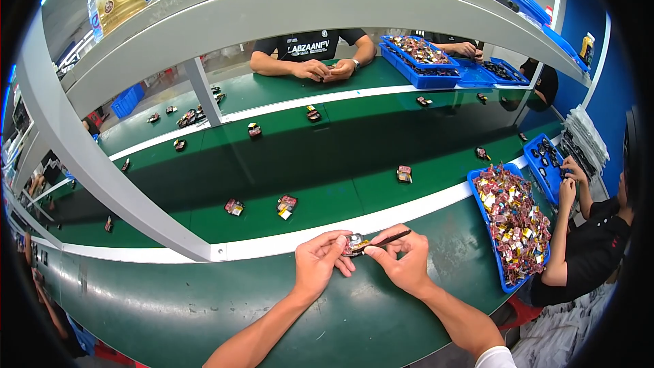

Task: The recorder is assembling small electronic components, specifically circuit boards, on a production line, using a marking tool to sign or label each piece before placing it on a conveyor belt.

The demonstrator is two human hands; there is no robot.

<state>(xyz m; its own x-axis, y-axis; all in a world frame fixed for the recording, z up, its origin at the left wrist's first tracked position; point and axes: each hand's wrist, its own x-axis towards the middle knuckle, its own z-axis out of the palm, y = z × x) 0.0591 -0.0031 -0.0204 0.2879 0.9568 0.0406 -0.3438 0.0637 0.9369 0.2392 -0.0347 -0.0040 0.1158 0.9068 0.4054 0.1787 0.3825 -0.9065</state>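
Over the near green worktop, my left hand (317, 260) is closed on a small black part (355, 245) with a shiny, partly clear top. Its thumb and fingers grip the left side of the part. My right hand (407, 263) is closed round a slim, dark, pointed tool (393, 237), whose exact kind I cannot make out. The right thumb and fingertips reach the right side of the small part, close to the left fingers. Whether the tool's tip touches the part is hidden by the fingers.
Beyond a white rail (306, 233), a belt (306, 157) carries several small dark assemblies (287, 206). At right stands a blue tray (507, 285) heaped with small red, yellow and white pieces. A co-worker (586, 245) sits beside it; another works opposite. A grey frame (129, 184) arches overhead.
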